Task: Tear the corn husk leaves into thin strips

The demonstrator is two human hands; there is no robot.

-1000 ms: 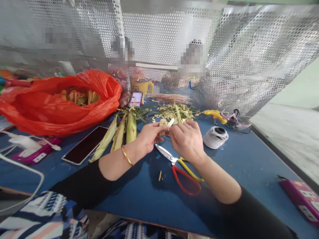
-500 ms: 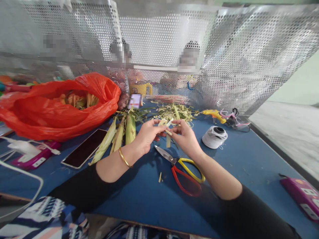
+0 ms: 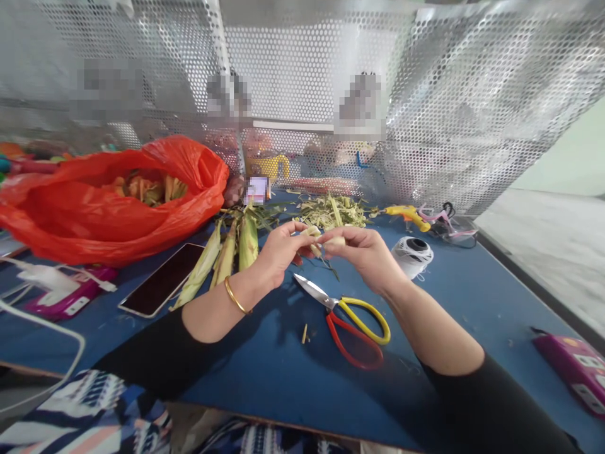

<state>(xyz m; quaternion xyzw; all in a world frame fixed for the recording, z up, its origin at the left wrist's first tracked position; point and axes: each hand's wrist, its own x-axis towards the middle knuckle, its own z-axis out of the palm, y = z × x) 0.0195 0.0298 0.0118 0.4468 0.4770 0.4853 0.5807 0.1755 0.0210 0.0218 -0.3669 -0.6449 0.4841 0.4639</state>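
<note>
Your left hand (image 3: 278, 252) and right hand (image 3: 367, 257) both pinch the husk (image 3: 311, 231), probably to control its thin folds; the scissors (image 3: 331, 303) lie near, seemingly for easy reach.

I see the left hand (image 3: 278, 255) and the right hand (image 3: 366, 255) close together, both pinching a pale husk strip (image 3: 311, 232) between thumb and fingers. Nearer to the person, on the blue table (image 3: 265, 378), lie scissors (image 3: 332, 304) with one red and one yellow handle. A white thread spool (image 3: 410, 265) stands near the right hand. Beyond the hands is a heap of shreds (image 3: 335, 211); leftward are green husks (image 3: 248, 243), then a dark phone (image 3: 161, 280) and an open red bag (image 3: 189, 224).
</note>
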